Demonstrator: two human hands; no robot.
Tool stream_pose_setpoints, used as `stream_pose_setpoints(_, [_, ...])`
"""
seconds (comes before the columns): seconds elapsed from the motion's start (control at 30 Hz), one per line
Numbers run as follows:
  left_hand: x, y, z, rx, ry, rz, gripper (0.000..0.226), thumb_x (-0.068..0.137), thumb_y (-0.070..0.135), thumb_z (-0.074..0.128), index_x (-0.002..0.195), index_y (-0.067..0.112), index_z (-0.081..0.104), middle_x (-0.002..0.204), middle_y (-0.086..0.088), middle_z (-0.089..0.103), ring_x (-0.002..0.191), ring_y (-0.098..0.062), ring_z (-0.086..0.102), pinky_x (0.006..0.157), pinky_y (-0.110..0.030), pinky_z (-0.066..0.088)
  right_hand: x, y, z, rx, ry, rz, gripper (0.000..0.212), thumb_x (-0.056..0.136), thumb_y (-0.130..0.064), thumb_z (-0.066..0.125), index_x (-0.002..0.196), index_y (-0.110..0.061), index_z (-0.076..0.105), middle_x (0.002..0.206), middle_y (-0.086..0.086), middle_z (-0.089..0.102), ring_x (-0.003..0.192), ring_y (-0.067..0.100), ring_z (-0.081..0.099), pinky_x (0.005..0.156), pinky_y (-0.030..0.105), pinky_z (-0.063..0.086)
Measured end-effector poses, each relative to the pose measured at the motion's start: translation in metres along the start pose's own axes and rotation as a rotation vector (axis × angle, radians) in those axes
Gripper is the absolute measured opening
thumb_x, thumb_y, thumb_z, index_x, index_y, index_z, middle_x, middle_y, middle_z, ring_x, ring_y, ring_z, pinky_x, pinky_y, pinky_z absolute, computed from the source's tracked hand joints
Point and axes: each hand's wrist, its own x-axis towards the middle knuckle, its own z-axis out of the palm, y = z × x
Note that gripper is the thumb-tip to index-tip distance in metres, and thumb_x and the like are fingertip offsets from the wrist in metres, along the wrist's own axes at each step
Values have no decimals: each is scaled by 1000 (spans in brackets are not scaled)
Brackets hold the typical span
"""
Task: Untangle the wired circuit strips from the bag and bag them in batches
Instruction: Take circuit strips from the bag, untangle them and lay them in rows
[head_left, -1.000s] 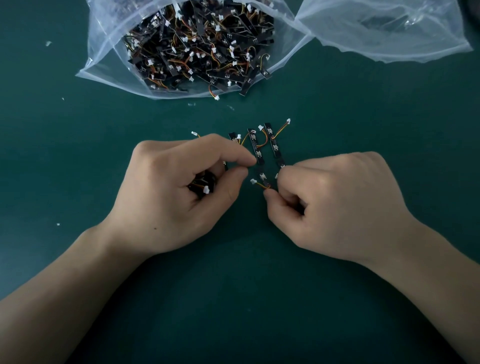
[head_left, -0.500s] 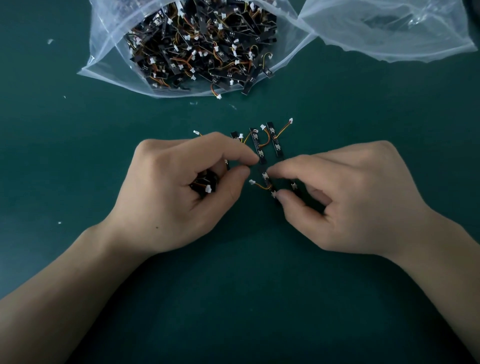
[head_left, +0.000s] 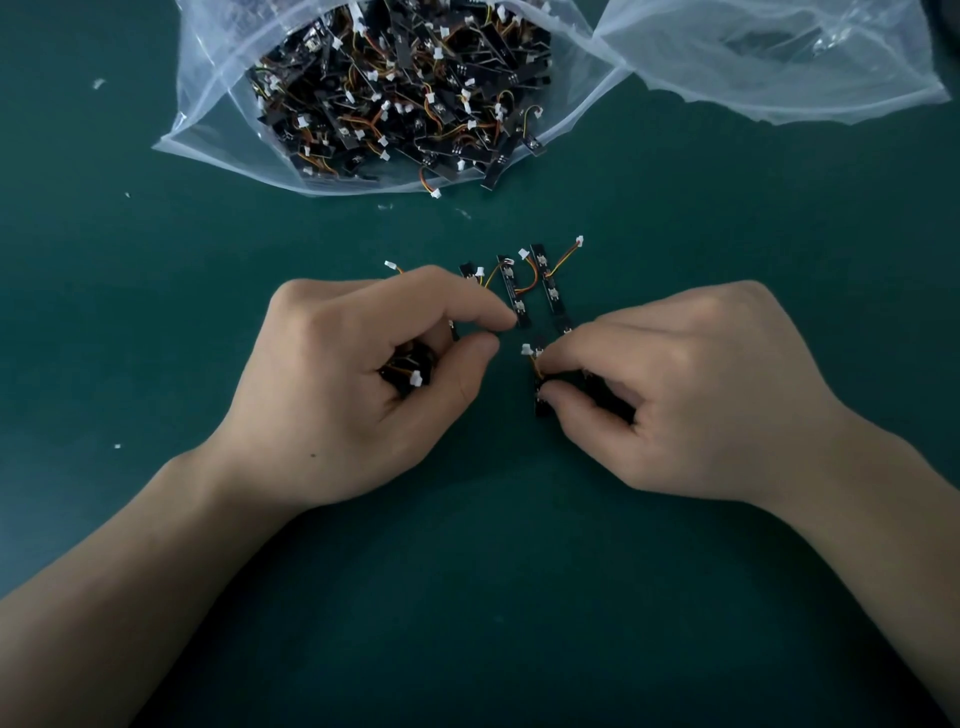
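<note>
Pinching one strip (head_left: 542, 410) in right hand (head_left: 691, 395); left hand (head_left: 358, 384) curled round a bundle (head_left: 408, 370).
Strip's long axis runs near-to-far, between the hands, at the right's fingertips.

Big bag (head_left: 208, 104) cropped at 12 o'clock; left hand (head_left: 332, 395) buries its strip bundle (head_left: 408, 370), right hand (head_left: 691, 395) half-covers a strip (head_left: 542, 408).

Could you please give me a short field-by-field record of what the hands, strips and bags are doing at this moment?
Left hand: grips a bundle of strips in its curled fingers
Right hand: pinches a single strip between thumb and forefinger
Loose strips: side by side on the green mat, just beyond the hands
Full bag: top left, packed with tangled strips
Second bag: top right, appears empty
</note>
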Motion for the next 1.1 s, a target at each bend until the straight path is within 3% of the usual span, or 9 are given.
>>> stream_pose_setpoints(0.37, [0, 1, 0, 0, 0, -2, 7, 95, 8, 71, 99, 8, 77, 62, 5, 57, 63, -8, 50, 62, -9, 37, -1, -2, -1, 5, -10, -28, 18, 90, -39, 72, 91, -22, 78, 58, -9, 57, 49, 26, 55, 43, 33, 42])
stream_pose_setpoints(0.8, [0, 1, -1, -15, -5, -13, 8, 95, 9, 71, 100, 9, 77, 64, 9, 56, 64, -2, 51, 64, -7, 36, 1, -1, -3, 27, -3, -30, 12, 90, -32, 72, 91, -22, 79, 58, -9, 56, 49, 25, 54, 43, 34, 43])
stream_pose_setpoints(1.1, [1, 3, -1, -8, -17, -25, 8, 95, 7, 71, 100, 7, 77, 62, 3, 59, 62, -13, 51, 61, -10, 38, 1, -1, -3, 26, -14, -15, 11, 90, -30, 71, 90, -23, 79, 58, -11, 51, 50, 25, 54, 44, 33, 41])
